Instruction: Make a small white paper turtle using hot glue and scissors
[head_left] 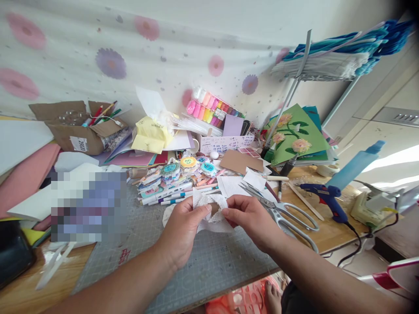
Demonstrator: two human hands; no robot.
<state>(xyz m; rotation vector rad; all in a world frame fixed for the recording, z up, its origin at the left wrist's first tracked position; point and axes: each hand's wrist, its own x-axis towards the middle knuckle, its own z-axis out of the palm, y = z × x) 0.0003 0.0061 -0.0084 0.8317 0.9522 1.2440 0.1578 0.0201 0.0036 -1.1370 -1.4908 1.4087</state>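
Note:
My left hand (183,229) and my right hand (248,218) are both closed on a crumpled white textured paper (206,201) held just above the grey cutting mat (203,266). A small brown piece (214,208) shows between my thumbs, wrapped in the paper. Large metal scissors (281,209) lie on the table right beside my right hand. Several markers and pens (173,196) lie just beyond the paper.
A blue glue gun (325,200) with its black cord lies at the right near the table edge. A cardboard box (81,126), coloured clay packs (212,109), stickers (173,171), a green flower card (294,135) and foam sheets crowd the back. A black object (13,253) sits far left.

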